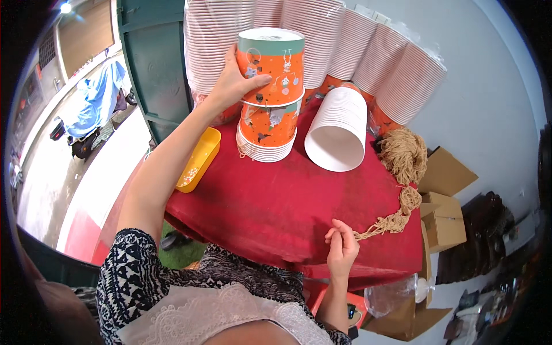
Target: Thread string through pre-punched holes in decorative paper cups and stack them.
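My left hand [240,84] grips an orange paper bucket [276,75] with a green band and cartoon figures, thumb across its front. This bucket is upside down, its rim meeting the top of a stack of upturned orange buckets [269,127]. Pale twine hangs at the stack's lower left rim. My right hand [343,244] hovers over the table's near edge with its fingers pinched together; what they hold, if anything, is too small to tell. A tan twine bundle [397,221] tapers up to this hand from a larger twine coil [404,154].
A nested stack of white buckets [338,129] lies sideways on the red tablecloth [276,213], mouth toward me. Tall bagged bucket stacks [313,40] line the back. On the left is a yellow tray [201,158] with white bits. Cardboard boxes [445,221] stand at right.
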Demonstrator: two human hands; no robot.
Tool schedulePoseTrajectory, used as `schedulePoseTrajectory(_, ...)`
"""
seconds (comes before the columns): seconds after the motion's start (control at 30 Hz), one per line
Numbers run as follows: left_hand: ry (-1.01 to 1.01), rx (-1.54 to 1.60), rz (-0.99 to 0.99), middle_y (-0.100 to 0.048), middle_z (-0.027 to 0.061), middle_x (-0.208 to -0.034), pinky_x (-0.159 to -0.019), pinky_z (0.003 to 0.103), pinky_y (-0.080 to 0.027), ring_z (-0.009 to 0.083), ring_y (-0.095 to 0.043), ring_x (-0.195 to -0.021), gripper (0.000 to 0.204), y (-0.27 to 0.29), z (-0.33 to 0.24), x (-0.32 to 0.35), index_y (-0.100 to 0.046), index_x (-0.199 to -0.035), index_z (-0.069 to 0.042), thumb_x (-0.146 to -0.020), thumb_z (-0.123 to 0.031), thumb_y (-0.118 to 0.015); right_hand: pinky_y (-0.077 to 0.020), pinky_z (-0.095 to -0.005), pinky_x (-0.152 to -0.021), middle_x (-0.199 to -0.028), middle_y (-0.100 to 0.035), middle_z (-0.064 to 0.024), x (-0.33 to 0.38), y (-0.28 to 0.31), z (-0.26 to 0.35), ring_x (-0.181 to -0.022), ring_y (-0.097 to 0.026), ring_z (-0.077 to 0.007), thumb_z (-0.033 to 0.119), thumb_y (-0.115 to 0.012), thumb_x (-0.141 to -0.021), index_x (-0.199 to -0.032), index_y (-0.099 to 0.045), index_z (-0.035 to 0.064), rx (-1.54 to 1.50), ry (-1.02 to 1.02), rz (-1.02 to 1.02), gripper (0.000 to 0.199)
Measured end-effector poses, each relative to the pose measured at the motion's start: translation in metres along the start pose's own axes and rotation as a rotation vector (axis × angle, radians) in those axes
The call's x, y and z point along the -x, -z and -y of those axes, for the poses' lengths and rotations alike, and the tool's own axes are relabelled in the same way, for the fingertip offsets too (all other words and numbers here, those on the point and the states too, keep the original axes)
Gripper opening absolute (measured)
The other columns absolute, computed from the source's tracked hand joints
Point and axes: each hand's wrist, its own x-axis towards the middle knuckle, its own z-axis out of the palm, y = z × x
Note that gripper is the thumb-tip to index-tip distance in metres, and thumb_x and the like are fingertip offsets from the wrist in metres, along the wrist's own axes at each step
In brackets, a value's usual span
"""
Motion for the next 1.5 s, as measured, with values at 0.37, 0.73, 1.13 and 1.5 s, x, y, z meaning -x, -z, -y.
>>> schedulePoseTrajectory(0.37, 0.036, 0.043, 0.138, -0.038, 0.0277, -0.144, -0.113, 0.037, -0.035, 0.0314, -0.042, -0.135, 0.129, -0.004, 0.022, -0.002, -0.005, -0.149, 0.011, -0.067, -0.041, -0.089, -0.0447, -0.0219, -0.058, -0.075, -0.063, -0.0044, 0.003, -0.003, -0.019, -0.064, -0.055, -0.0078, -0.004, -0.048, -0.096, -0.109, -0.065, -0.0046, -0.013, -0.037, -0.034, 0.022)
schedulePoseTrajectory(0.73, 0.105, 0.04, 0.226, -0.03, 0.0299, -0.149, -0.118, 0.039, -0.025, 0.0362, -0.032, -0.141, 0.132, -0.004, 0.04, -0.003, -0.004, -0.152, 0.008, -0.065, -0.047, -0.087, -0.0453, -0.0208, -0.059, -0.074, -0.06, -0.0021, 0.004, -0.003, -0.016, -0.065, -0.054, -0.0068, -0.002, -0.048, -0.097, -0.108, -0.065, -0.0049, 0.034, -0.059, -0.031, 0.021)
schedulePoseTrajectory(1.13, 0.164, 0.125, 0.293, -0.027, 0.0235, -0.153, -0.119, 0.038, -0.022, 0.0314, -0.027, -0.144, 0.126, -0.003, 0.033, 0.008, -0.007, -0.153, 0.004, -0.066, -0.038, -0.087, -0.0452, -0.0209, -0.06, -0.075, -0.06, -0.0026, 0.002, -0.002, -0.015, -0.066, -0.053, -0.007, -0.002, -0.048, -0.097, -0.109, -0.064, -0.0056, 0.042, -0.066, -0.013, 0.02)
schedulePoseTrajectory(1.5, 0.026, 0.089, 0.261, -0.018, 0.0286, -0.155, -0.121, 0.039, -0.019, 0.0363, -0.021, -0.147, 0.128, -0.005, 0.06, 0.021, -0.004, -0.153, 0.006, -0.067, -0.039, -0.087, -0.0444, -0.021, -0.06, -0.074, -0.06, -0.0026, 0.003, -0.003, -0.014, -0.066, -0.053, -0.0073, -0.003, -0.048, -0.097, -0.108, -0.065, -0.0052, 0.043, -0.042, -0.006, 0.02)
